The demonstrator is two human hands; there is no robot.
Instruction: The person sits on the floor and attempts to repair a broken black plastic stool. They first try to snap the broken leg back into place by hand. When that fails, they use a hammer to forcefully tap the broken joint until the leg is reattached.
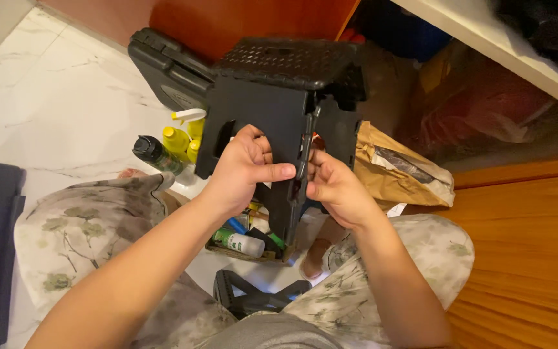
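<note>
Head view: at frame centre both hands, the left hand [243, 169] and the right hand [332, 187], are closed on the side panels of a black plastic folding step stool [272, 97] with a dotted top, held above the lap, apparently mid-fold at its hinge. Pressing the panels together would call for fingers kept out of the hinge. Below lie yellow bottles [179, 139], a tray of small tubes [243, 242], a brown paper bag [398, 171] and the white marble floor [66, 97].

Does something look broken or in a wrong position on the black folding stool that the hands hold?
Possibly. The black folding stool is half folded, its side panel askew beside the right hand. A separate black plastic piece lies on the floor between the knees. I cannot tell whether it broke off.
</note>
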